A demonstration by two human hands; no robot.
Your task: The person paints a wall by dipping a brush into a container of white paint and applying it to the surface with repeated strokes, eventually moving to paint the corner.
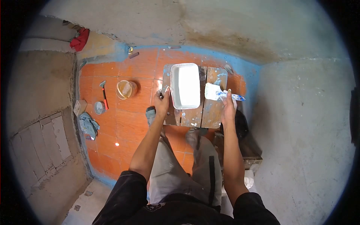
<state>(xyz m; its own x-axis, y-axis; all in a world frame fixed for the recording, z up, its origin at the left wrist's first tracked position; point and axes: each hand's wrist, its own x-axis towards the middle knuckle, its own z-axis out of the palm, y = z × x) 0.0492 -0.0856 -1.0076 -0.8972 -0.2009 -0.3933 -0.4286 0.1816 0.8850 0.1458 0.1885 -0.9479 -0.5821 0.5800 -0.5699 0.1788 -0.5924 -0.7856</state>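
A white rectangular tub (185, 106) filled with white paint stands on a paint-spotted wooden stool (214, 116). My left hand (162, 103) is at the tub's left side, its fingers closed by the rim; it seems to grip the tub's handle or edge. To the right of the tub, my right hand (229, 108) holds a wide paintbrush (237, 97) by its blue and white handle. The brush's bristles are coated white and point left toward the tub, apart from it, over the stool's right side.
On the orange tiled floor at left are a bucket (126, 89), a red-handled tool (105, 98), a small can (99, 108), a blue-grey cloth (89, 125) and a white box (80, 107). A dark object (242, 125) and a wooden box (252, 162) are at right. Walls surround the floor.
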